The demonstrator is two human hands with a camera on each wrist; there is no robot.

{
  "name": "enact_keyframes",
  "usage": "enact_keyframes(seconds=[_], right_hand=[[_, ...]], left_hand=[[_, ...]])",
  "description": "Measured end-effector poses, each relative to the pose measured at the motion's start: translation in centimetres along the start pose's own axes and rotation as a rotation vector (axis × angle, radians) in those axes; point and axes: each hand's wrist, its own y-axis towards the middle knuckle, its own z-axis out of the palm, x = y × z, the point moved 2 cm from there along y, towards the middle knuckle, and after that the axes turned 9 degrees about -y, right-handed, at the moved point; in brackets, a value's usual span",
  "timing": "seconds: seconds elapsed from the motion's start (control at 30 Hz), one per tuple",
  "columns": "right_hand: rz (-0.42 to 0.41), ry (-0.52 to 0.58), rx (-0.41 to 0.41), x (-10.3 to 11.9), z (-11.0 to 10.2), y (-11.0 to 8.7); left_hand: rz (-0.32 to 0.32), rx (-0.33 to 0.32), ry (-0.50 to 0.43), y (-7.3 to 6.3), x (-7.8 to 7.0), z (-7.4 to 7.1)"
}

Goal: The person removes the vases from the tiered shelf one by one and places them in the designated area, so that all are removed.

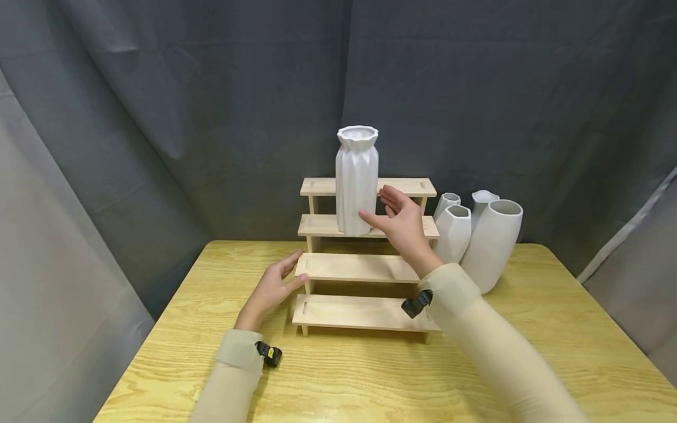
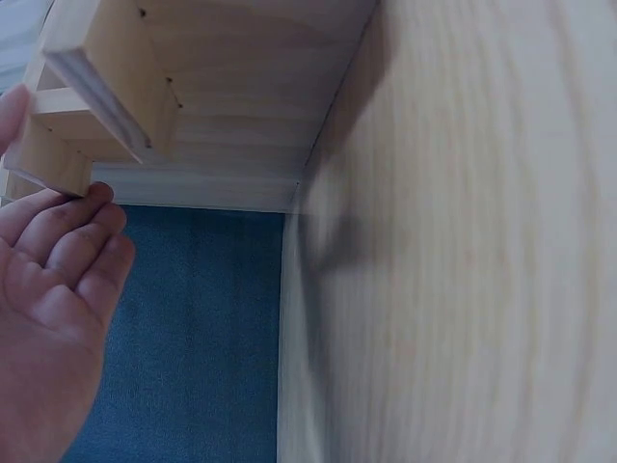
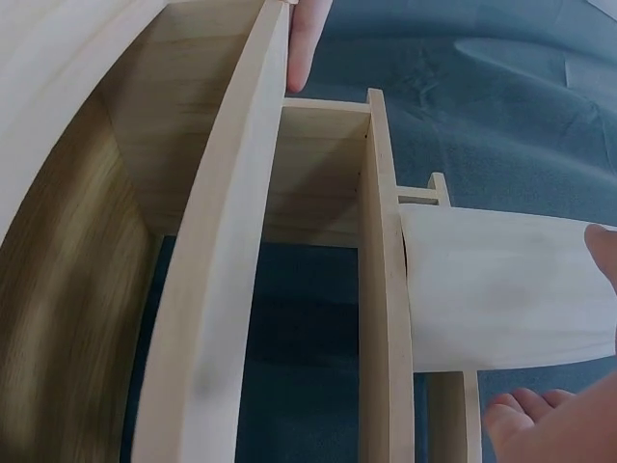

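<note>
A tall white pleated vase [image 1: 357, 182] stands upright on the second tier from the top of a stepped wooden display stand [image 1: 359, 267]. My right hand [image 1: 404, 226] is at the vase's right side, thumb and fingers spread apart. In the right wrist view the thumb overlaps the vase [image 3: 501, 289], while the other fingers [image 3: 525, 410] lie below it with a gap. My left hand [image 1: 275, 286] grips the left end of the stand's third tier from the top, thumb in front and fingers behind. The left wrist view shows those fingers [image 2: 82, 231] against the board's edge.
Several white vases [image 1: 489, 247] stand close together to the right of the stand, near my right forearm. The stand rests on a yellow wood-grain table [image 1: 338, 376]. A dark grey curtain [image 1: 264, 117] hangs behind.
</note>
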Motion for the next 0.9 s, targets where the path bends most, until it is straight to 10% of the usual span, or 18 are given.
enact_keyframes(seconds=[0.53, 0.9], right_hand=[[-0.024, 0.056, 0.026, 0.1, 1.7, 1.7], [-0.014, 0.054, 0.037, 0.0, 1.8, 2.0]], left_hand=[[0.008, 0.002, 0.013, 0.0, -0.3, 0.1], [0.019, 0.04, 0.025, -1.0, -4.5, 0.0]])
